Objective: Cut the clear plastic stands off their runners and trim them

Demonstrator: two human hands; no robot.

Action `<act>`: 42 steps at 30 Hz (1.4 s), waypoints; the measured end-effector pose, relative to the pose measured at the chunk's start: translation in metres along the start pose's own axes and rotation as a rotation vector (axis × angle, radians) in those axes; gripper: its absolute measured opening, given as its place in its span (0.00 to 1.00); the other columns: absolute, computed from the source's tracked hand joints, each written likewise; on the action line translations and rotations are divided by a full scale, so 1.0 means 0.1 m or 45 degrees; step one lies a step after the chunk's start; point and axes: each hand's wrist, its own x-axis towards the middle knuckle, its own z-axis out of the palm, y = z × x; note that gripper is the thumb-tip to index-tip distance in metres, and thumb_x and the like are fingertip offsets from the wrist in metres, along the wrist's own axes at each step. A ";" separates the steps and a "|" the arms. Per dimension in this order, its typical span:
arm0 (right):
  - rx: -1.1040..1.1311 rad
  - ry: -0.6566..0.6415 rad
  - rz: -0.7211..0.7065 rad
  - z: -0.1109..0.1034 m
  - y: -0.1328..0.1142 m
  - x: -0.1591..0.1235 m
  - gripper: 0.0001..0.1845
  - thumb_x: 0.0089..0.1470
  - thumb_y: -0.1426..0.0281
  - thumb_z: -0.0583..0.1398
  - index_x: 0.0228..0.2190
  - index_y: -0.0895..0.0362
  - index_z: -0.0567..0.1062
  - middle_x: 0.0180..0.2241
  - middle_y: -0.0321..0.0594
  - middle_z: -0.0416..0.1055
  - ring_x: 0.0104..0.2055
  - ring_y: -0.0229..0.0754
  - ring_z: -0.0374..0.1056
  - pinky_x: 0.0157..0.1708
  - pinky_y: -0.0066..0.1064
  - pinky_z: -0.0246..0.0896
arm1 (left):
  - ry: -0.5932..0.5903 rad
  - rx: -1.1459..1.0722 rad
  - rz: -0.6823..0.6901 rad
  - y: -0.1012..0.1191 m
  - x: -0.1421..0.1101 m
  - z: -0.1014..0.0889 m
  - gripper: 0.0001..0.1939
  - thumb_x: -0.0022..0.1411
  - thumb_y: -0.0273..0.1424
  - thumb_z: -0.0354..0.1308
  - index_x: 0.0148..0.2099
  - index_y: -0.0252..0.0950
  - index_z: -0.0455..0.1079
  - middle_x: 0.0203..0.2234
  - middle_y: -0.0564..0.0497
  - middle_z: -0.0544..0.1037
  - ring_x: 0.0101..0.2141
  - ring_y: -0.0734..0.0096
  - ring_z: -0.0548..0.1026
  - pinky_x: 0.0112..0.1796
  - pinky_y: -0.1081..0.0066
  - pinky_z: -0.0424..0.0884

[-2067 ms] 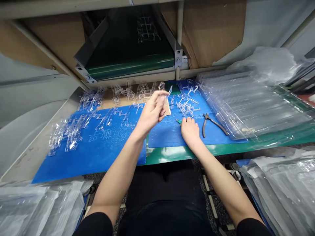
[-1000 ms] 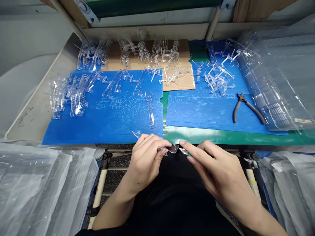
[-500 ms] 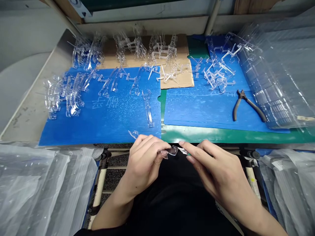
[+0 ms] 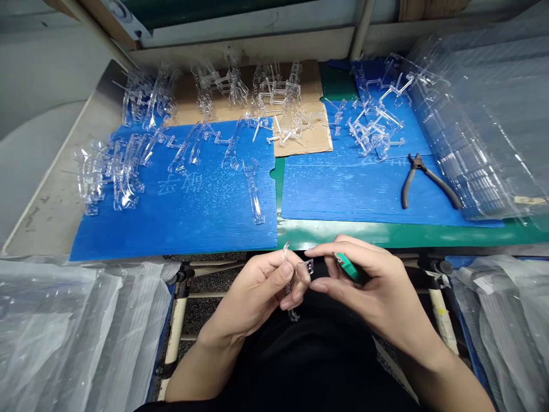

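Observation:
My left hand (image 4: 261, 286) pinches a clear plastic part (image 4: 309, 266) between thumb and fingers. Its lower end shows beneath the fingers, while its middle is hidden by them. Close by on the right, my right hand (image 4: 377, 274) has a green-handled knife (image 4: 348, 268) tucked inside its curled fingers. The thumb and index fingertip of that hand are apart, just beside the near end of the clear part. Beyond the hands, a single long clear part (image 4: 254, 191) lies on the left blue sheet (image 4: 184, 223).
Several clear parts (image 4: 126, 171) stand in rows at the left. Clear sprue scraps (image 4: 377, 126) are heaped on the right blue sheet (image 4: 338, 194), near dark-handled side cutters (image 4: 416, 163). Stacked clear trays (image 4: 480, 171) rise at the right. Wrapped stacks (image 4: 55, 320) flank the bench below.
My left hand has turned over, bringing the clear part from lying crosswise to a more upright position. In my right hand the knife has tipped back into the palm, away from the part.

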 end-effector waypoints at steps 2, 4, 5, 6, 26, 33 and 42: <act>0.068 0.020 0.015 0.02 -0.03 0.03 0.05 0.65 0.73 0.72 0.43 0.54 0.85 0.31 0.31 0.71 0.30 0.36 0.68 0.31 0.28 0.65 | -0.047 -0.185 -0.097 -0.03 0.03 0.04 0.17 0.80 0.42 0.60 0.44 0.32 0.75 0.23 0.54 0.67 0.21 0.79 0.58 0.26 0.74 0.58; 0.086 0.026 0.013 0.03 -0.04 0.04 0.03 0.65 0.75 0.71 0.40 0.56 0.85 0.30 0.31 0.70 0.30 0.36 0.66 0.32 0.27 0.65 | -0.073 -0.261 -0.149 -0.04 0.04 0.06 0.16 0.80 0.40 0.60 0.44 0.31 0.75 0.24 0.55 0.66 0.21 0.80 0.57 0.26 0.74 0.58; 0.091 0.024 0.011 0.03 -0.05 0.04 0.03 0.65 0.76 0.71 0.39 0.56 0.85 0.30 0.31 0.70 0.30 0.35 0.65 0.32 0.27 0.65 | -0.082 -0.278 -0.165 -0.05 0.04 0.06 0.16 0.80 0.40 0.59 0.43 0.31 0.74 0.24 0.54 0.66 0.22 0.81 0.57 0.27 0.74 0.57; 0.095 0.021 0.010 0.03 -0.04 0.04 0.03 0.65 0.76 0.71 0.39 0.56 0.85 0.30 0.31 0.70 0.30 0.35 0.65 0.32 0.27 0.65 | -0.090 -0.287 -0.175 -0.06 0.04 0.06 0.16 0.80 0.40 0.59 0.43 0.31 0.74 0.24 0.55 0.65 0.22 0.81 0.56 0.27 0.74 0.57; -0.358 -0.197 -0.261 -0.03 0.05 -0.31 0.18 0.77 0.75 0.57 0.63 0.50 0.70 0.42 0.37 0.74 0.38 0.39 0.72 0.38 0.31 0.66 | -0.151 0.796 0.361 0.04 -0.07 -0.11 0.23 0.85 0.42 0.47 0.44 0.34 0.77 0.30 0.48 0.72 0.29 0.69 0.70 0.34 0.67 0.68; -0.366 -0.205 -0.249 -0.01 0.07 -0.35 0.18 0.78 0.74 0.56 0.64 0.50 0.70 0.41 0.37 0.74 0.37 0.38 0.72 0.37 0.30 0.66 | -0.191 0.757 0.411 0.05 -0.05 -0.08 0.22 0.84 0.41 0.48 0.44 0.34 0.77 0.30 0.47 0.74 0.28 0.69 0.70 0.32 0.68 0.68; -0.212 -0.240 -0.172 -0.05 0.07 -0.41 0.20 0.76 0.75 0.58 0.63 0.46 0.71 0.46 0.38 0.78 0.42 0.41 0.76 0.42 0.31 0.70 | -0.217 0.749 0.384 0.03 -0.05 -0.10 0.22 0.84 0.42 0.49 0.43 0.35 0.77 0.32 0.45 0.78 0.30 0.67 0.74 0.34 0.67 0.70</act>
